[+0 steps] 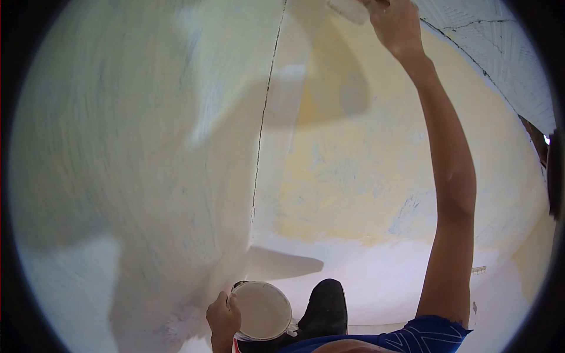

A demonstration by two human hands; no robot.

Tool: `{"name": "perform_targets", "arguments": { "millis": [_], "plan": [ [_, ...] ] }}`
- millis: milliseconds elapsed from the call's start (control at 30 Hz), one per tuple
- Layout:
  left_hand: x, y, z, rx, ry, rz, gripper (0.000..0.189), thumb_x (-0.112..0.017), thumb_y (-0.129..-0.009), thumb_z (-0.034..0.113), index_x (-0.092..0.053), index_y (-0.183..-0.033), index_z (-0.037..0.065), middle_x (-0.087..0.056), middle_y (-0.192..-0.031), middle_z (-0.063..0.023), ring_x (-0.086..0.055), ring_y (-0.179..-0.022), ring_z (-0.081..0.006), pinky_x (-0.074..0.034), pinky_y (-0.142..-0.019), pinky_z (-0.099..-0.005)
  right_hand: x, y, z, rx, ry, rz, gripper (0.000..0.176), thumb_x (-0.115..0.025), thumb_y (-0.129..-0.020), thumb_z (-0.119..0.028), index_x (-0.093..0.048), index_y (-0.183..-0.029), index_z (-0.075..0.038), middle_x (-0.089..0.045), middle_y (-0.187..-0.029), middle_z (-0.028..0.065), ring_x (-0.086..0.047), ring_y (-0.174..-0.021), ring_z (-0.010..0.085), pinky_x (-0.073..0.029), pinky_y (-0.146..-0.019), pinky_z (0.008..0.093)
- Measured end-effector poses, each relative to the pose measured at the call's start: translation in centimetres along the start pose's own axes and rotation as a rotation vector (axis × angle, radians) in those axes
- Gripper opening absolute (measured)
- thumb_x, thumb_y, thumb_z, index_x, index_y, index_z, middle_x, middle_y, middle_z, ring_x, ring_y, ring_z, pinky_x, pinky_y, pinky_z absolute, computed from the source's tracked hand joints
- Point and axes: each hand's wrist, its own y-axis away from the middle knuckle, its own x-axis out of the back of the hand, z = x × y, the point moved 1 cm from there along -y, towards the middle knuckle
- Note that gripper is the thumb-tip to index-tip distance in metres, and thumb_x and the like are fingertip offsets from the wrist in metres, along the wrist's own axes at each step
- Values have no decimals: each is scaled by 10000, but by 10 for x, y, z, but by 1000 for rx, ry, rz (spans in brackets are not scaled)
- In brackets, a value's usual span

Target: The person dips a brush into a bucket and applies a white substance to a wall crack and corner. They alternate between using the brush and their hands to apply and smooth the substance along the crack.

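My left hand (223, 317) is closed on the left side of a round paint bucket (290, 312), thumb at its rim. Pale, off-white paint (263, 309) fills much of what shows inside it. High up against the wall, my right hand (398, 29) grips a wide paintbrush (348, 10) with whitish bristles pointing left. The top of the frame cuts off part of the brush and the fingers. Behind it, the yellow wall (347, 170) carries white paint along its left edge and lower part.
A dark crack (265, 112) runs down the corner where the greenish-white wall (129, 147) meets the yellow one. White ceiling panels (494, 44) show at upper right. My black shoe (325, 309) is beside the bucket. A small hook rack (479, 270) hangs low at right.
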Motion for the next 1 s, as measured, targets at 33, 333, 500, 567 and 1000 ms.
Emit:
{"name": "perform_targets", "arguments": {
  "millis": [33,333,500,567,1000],
  "plan": [
    [0,0,2,-12,-2,9,364,-604,-990,320,-540,-782,28,-605,-700,-256,-622,-707,-506,-461,-666,-582,-3,-12,5,33,15,6,144,-646,-1022,-79,-531,-1003,5,-550,-790,107,-554,-788,166,-501,-776,293],
    [-7,-7,-5,12,32,-21,331,-609,-977,310,-581,-800,32,-645,-719,-253,-650,-716,-493,-490,-672,-587,-35,-52,11,83,255,-67,232,-671,-1017,-188,-586,-1102,11,-692,-955,187,-648,-869,341,-528,-860,397],
    [-4,-6,-1,-8,12,20,318,-619,-969,300,-582,-803,32,-648,-721,-253,-651,-710,-492,-491,-664,-586,-49,-61,28,139,475,-103,342,-641,-1029,-313,-618,-1172,-3,-721,-1054,219,-677,-1034,410,-518,-906,513],
    [-5,-7,-5,8,4,8,319,-622,-967,303,-579,-801,34,-651,-723,-254,-652,-711,-493,-491,-661,-586,-53,-61,33,121,454,-85,364,-619,-1040,-338,-625,-1187,-5,-718,-1066,230,-667,-1052,420,-510,-928,516],
    [-4,-8,-6,-2,54,40,359,-615,-976,303,-535,-768,22,-593,-660,-248,-616,-662,-497,-456,-635,-573,-50,-62,14,25,329,-107,340,-619,-1048,-308,-642,-1130,21,-730,-1037,200,-684,-982,375,-525,-877,474]
  ]
}}
